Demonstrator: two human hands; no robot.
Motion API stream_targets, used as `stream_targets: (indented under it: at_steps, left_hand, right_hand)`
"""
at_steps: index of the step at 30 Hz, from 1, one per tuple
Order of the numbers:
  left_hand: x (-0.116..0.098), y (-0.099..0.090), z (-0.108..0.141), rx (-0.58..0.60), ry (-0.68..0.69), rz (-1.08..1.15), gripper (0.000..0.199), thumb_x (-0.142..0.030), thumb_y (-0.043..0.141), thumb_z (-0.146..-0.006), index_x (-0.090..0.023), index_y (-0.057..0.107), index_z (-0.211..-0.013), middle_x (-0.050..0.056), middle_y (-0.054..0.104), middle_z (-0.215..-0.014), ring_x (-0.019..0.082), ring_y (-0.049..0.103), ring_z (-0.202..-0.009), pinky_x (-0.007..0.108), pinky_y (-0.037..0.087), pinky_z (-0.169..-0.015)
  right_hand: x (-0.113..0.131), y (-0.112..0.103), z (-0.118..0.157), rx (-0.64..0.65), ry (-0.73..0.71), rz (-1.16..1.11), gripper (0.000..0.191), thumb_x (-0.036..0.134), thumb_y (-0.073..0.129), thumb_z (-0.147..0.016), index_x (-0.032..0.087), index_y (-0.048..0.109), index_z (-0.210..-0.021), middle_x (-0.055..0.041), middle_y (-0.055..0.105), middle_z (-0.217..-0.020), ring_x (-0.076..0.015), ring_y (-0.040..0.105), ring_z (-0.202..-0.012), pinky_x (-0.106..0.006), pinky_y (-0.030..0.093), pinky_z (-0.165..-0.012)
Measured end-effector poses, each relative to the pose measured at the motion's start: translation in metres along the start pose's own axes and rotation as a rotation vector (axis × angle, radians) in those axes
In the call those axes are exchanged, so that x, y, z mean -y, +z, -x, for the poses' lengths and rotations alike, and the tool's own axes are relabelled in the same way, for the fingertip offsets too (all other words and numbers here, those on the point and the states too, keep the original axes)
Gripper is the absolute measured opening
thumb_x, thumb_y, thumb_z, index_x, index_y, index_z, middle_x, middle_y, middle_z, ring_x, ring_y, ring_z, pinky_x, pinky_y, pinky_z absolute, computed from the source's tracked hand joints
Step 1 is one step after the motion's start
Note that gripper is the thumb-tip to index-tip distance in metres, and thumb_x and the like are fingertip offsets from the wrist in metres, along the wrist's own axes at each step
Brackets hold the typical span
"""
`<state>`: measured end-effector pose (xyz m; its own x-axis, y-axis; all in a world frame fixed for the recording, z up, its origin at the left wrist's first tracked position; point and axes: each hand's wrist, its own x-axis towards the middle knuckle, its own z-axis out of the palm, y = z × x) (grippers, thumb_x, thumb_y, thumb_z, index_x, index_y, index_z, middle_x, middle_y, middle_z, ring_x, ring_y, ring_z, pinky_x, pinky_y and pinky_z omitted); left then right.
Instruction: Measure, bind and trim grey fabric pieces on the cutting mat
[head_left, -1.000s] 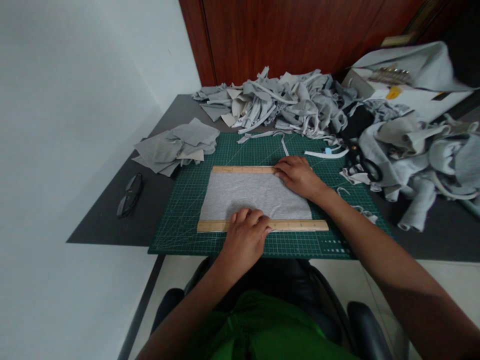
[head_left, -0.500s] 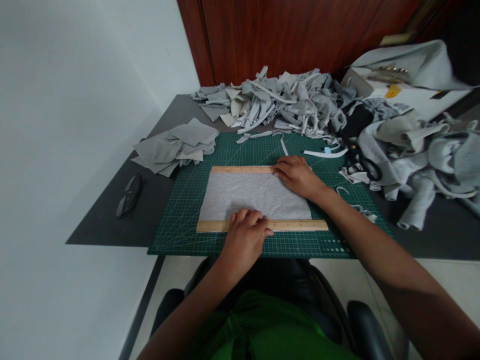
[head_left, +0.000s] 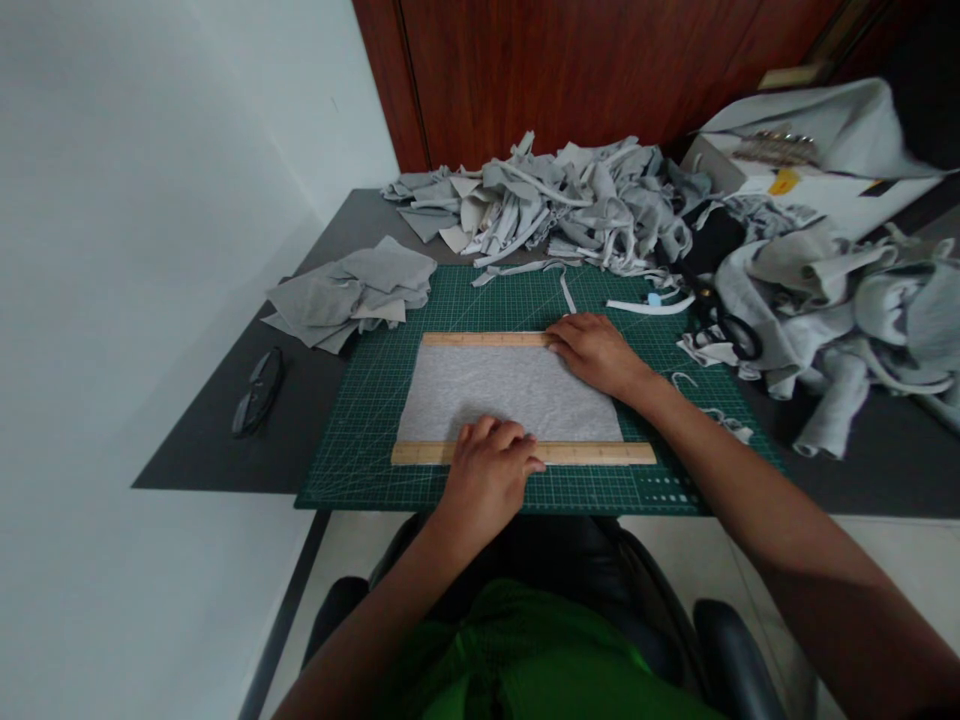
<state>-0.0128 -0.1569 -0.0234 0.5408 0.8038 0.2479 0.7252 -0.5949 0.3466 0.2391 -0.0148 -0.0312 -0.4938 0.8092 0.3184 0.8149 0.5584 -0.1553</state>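
Observation:
A light grey cloth piece lies flat on the green cutting mat. One wooden ruler runs along its far edge, and a second, longer-looking wooden ruler lies along its near edge. My left hand grips the near ruler around its middle, fingers curled over it. At the right part of the far ruler, my right hand has its fingers pressed together on the wood and covers that end. The fingertips' exact hold on the far ruler is partly hidden.
Glasses and grey cloth pieces lie at the left. Scraps are heaped along the back. Black scissors, rolled cloth and a white box are at the right. A white strip is on the mat.

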Motion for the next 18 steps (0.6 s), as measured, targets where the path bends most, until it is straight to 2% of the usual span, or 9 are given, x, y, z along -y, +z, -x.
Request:
stream_targets:
  at_steps: [10,18]
  left_hand:
    - [0.0045,0.0025,0.0009,-0.072,-0.012,0.123,0.007,-0.022,0.078,-0.091,-0.023,0.077,-0.098,0.002,0.074,-0.1,0.025,0.06,-0.099,0.043,0.046,-0.087]
    - [0.0074,0.0045,-0.0001,-0.079,-0.007,0.226,0.006,-0.019,0.078,-0.09,-0.022,0.078,-0.095,0.003,0.072,-0.099,0.024,0.058,-0.098,0.042,0.047,-0.087]
  right_hand:
    - [0.0025,-0.0012,-0.0007,-0.004,0.016,0.011,0.03,0.027,0.046,-0.106,0.017,0.071,-0.118,-0.0147,0.073,-0.117,-0.0325,0.062,-0.11,-0.048,0.044,-0.096]
    - [0.0009,0.0001,-0.0009,-0.016,0.019,-0.009,0.03,0.027,0.047,-0.105,0.017,0.072,-0.118,-0.0147,0.073,-0.118,-0.032,0.063,-0.111,-0.047,0.045,-0.096]
